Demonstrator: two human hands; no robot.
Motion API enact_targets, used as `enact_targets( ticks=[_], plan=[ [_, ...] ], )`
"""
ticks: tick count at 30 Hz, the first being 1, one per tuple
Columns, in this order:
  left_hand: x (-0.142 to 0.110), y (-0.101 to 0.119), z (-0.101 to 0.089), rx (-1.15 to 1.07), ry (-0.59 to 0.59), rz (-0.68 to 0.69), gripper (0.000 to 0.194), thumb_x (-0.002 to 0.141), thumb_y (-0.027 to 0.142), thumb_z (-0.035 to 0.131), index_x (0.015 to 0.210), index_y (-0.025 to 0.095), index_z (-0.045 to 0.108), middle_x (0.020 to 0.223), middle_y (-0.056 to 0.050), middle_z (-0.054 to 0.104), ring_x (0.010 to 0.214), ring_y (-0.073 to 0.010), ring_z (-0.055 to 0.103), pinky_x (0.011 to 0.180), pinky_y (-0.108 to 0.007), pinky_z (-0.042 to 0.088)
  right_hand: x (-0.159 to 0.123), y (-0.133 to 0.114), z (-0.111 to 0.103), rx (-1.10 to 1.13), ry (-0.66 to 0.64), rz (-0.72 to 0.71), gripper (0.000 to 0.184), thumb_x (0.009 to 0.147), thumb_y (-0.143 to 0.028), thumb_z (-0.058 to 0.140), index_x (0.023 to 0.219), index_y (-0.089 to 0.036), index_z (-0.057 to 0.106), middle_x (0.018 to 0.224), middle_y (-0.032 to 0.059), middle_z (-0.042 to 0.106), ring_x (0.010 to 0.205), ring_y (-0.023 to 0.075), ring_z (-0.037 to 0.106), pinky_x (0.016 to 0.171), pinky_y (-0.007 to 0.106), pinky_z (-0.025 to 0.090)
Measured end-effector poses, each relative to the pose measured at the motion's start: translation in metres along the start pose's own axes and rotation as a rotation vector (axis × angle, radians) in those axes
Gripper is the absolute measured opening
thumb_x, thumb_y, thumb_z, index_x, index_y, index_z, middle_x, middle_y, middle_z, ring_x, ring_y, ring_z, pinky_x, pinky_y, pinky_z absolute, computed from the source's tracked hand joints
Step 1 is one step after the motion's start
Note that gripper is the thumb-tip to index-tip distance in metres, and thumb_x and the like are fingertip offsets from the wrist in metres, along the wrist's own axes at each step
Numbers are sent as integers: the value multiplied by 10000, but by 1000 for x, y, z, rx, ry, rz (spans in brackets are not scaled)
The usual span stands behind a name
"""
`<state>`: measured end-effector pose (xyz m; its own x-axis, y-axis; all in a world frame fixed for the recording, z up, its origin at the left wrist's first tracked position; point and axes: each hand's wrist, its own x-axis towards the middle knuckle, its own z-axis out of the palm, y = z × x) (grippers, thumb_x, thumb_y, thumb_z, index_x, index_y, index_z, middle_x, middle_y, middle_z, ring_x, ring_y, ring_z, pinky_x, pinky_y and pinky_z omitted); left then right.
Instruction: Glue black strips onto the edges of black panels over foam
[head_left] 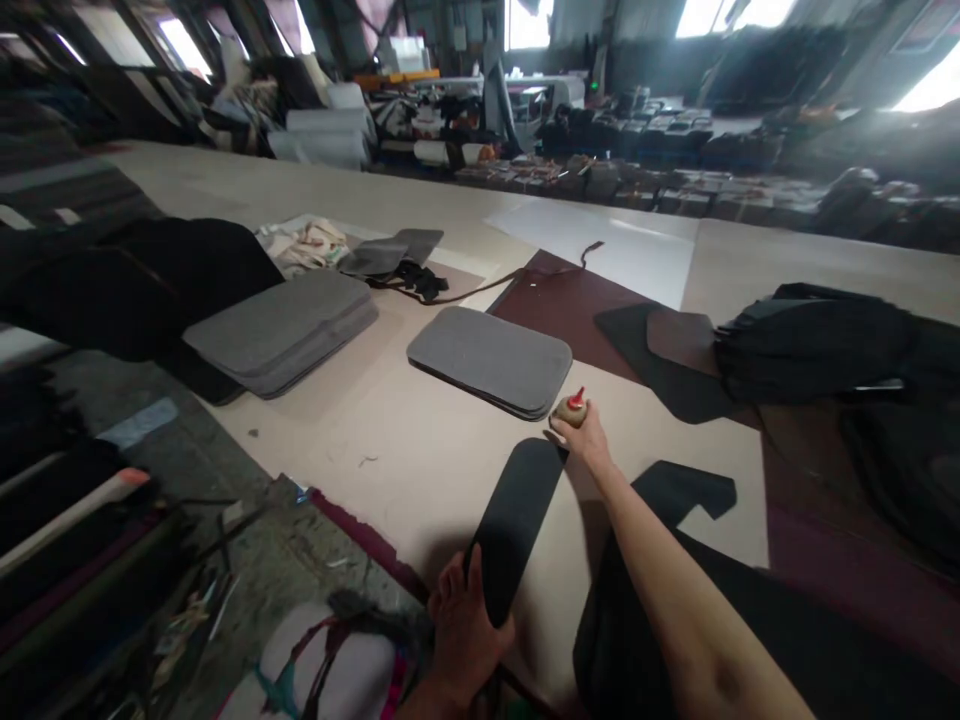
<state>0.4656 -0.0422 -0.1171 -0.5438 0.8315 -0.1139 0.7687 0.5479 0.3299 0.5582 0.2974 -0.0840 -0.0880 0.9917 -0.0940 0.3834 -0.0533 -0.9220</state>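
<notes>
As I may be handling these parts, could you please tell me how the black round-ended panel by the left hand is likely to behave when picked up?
The black round-ended panel probably bends somewhat, since it looks like thin sheet material. It is likely light for its size, showing little thickness. Its broad, flat shape makes rolling unlikely.

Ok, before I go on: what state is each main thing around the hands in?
Small tan bottle with red nozzle: held in the right hand, nozzle up.
Long black round-ended panel: unfolded, left hand at its near end.
Middle grey rounded panels: stacked, edges fairly even.
Left grey rounded panels: stacked, edges uneven.
Cream patterned cloth: crumpled.
Glossy white sheet: lying flat.
</notes>
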Motion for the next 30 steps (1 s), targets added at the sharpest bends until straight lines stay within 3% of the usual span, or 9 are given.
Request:
enact_targets(
  ticks=[4, 8, 12, 15, 19, 23, 26, 30],
  plan=[
    [6, -1, -9, -64, -136, -70, 1013, 652, 409, 794, 1526, 189, 332, 1492, -192, 415, 1381, -389, 368, 1062, -526, 380, -53, 18, -14, -43, 1, 26, 841, 718, -512, 652, 1411, -108, 399, 1485, 204, 443, 1292, 309, 490, 1069, 408, 404],
    [30, -2, -17, -131, -121, -53, 855, 740, 495, 738, 1447, 133, 422, 1421, -192, 492, 1343, -364, 431, 1054, -495, 416, -126, 39, -21, -66, -106, 155, 678, 789, -562, 536, 1278, -93, 515, 1178, 177, 667, 1031, 291, 653, 944, 404, 489],
    [62, -2, -23, -199, -139, 57, 829, 750, 567, 720, 1390, 107, 464, 1318, -181, 560, 1263, -344, 508, 1066, -475, 426, -169, 47, -13, -92, -175, 217, 539, 787, -510, 561, 1175, -136, 581, 981, 98, 714, 930, 280, 667, 895, 393, 491],
    [72, -6, -25, -239, -178, 125, 851, 733, 577, 729, 1391, 108, 463, 1290, -170, 569, 1232, -335, 527, 1076, -463, 430, -174, 47, -6, -95, -186, 231, 510, 809, -456, 560, 1204, -134, 582, 943, 74, 714, 934, 269, 660, 888, 373, 478],
    [65, -11, -22, -230, -137, 133, 654, 797, 372, 665, 1360, 99, 475, 1286, -164, 561, 1248, -315, 513, 1107, -437, 408, -167, 45, -4, -83, -178, 269, 513, 850, -478, 545, 1234, -141, 591, 872, 53, 707, 899, 255, 665, 841, 348, 486],
    [56, -8, -19, -219, -111, 107, 620, 769, 224, 654, 1353, 120, 472, 1278, -148, 565, 1238, -307, 512, 1100, -444, 407, -161, 43, 1, -67, -154, 281, 438, 856, -479, 548, 1146, -164, 637, 940, 72, 712, 960, 261, 653, 882, 353, 469],
    [60, -5, -21, -221, -117, 52, 591, 775, 244, 688, 1318, 101, 502, 1246, -156, 586, 1201, -300, 532, 1072, -420, 418, -160, 43, 9, -42, -143, 296, 369, 844, -476, 567, 1056, -185, 648, 861, 55, 698, 905, 252, 652, 842, 345, 479],
    [80, -3, -26, -234, -180, -65, 352, 848, 300, 657, 1146, 120, 607, 1116, -124, 650, 1078, -252, 602, 947, -337, 460, -159, 41, 21, 32, -146, 382, 326, 828, -503, 592, 960, -205, 606, 738, 27, 650, 738, 221, 641, 659, 310, 501]
  ],
)
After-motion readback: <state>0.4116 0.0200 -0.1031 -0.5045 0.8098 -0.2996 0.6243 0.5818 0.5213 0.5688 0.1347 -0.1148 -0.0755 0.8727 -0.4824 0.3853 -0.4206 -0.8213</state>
